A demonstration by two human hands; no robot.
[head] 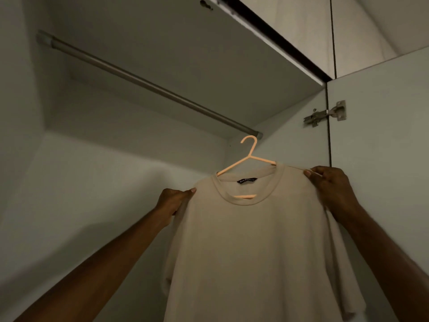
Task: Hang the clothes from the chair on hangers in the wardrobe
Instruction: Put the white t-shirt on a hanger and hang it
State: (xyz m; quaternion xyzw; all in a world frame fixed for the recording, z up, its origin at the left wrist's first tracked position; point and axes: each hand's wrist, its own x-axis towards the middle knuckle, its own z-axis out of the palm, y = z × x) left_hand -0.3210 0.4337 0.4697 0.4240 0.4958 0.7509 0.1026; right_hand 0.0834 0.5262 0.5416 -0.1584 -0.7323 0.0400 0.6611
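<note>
The left hand (173,201) and right hand (329,182) each pinch one shoulder of the beige T-shirt (255,240), so it stays spread on the hanger (249,156). The hook points to 12 o'clock, just under the rail (148,86), probably to catch it.

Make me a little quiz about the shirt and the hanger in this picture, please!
1. True or false: the hanger's hook is already over the rail.
2. Which hand pinches both the hanger's end and the shirt? A) left hand B) right hand
3. Fill in: the dark label sits inside the shirt's ____.

Key: 1 false, the hook sits just below the rail's right end. 2 B. 3 collar.
</note>
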